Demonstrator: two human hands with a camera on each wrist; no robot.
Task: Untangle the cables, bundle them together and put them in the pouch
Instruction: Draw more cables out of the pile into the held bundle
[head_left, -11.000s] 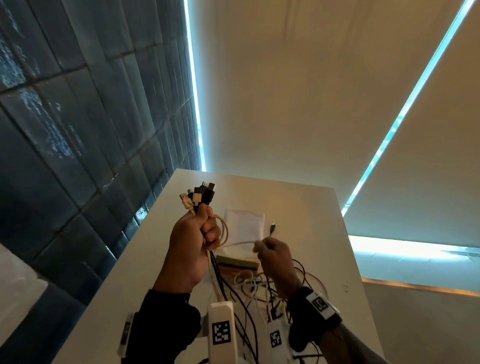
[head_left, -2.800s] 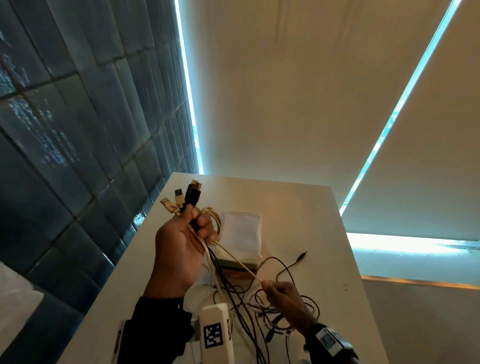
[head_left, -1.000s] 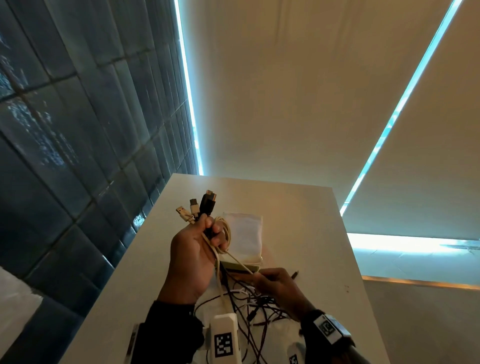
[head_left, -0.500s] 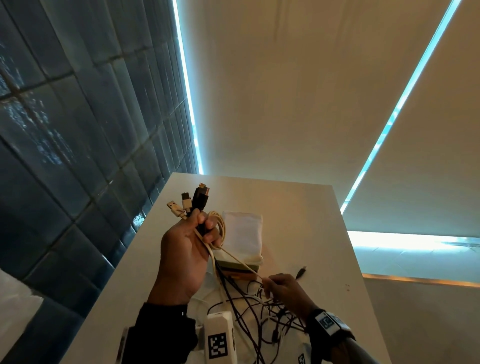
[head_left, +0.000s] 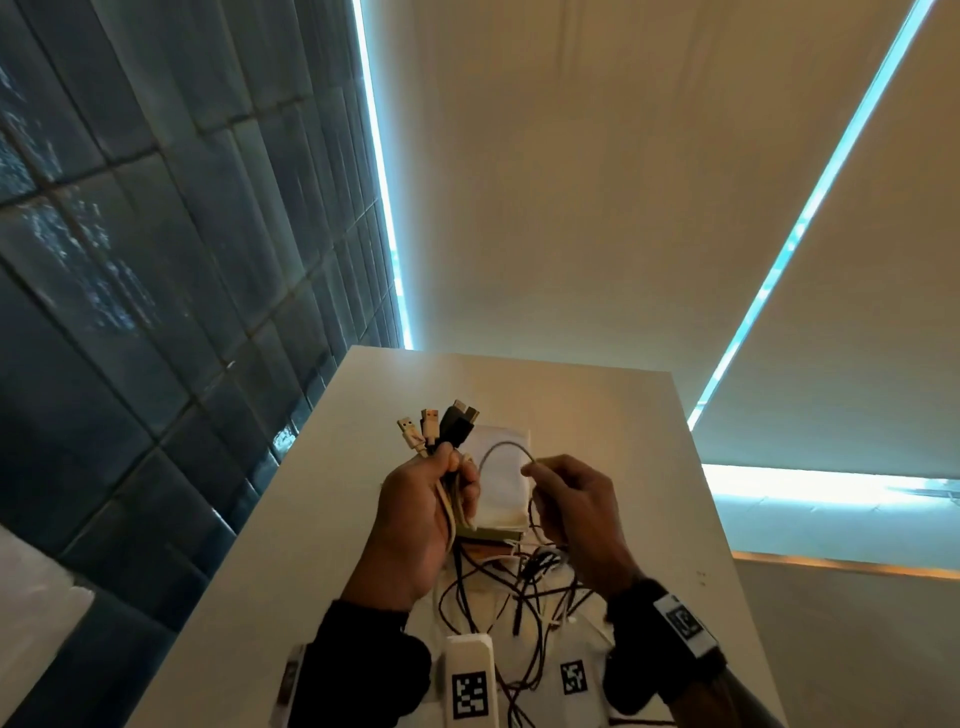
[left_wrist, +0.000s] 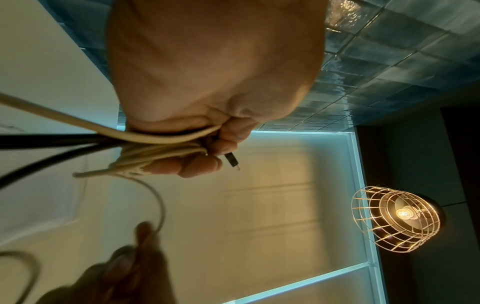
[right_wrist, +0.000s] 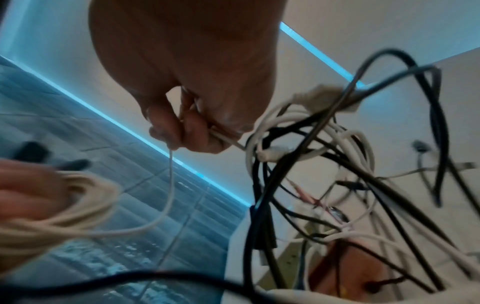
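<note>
Your left hand (head_left: 422, 512) grips the coiled cables (left_wrist: 155, 153); your right hand (head_left: 571, 506) pinches the white cable (head_left: 506, 448). Feed it slowly, without kinks.

A white table (head_left: 597, 410) stands against a dark tiled wall (head_left: 156, 260) on the left. A lit wire-cage lamp (left_wrist: 394, 218) hangs near pale blinds (head_left: 571, 182).

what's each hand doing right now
Left hand: grips the cable bundle, plugs sticking out.
Right hand: pinches a thin pale cable.
</note>
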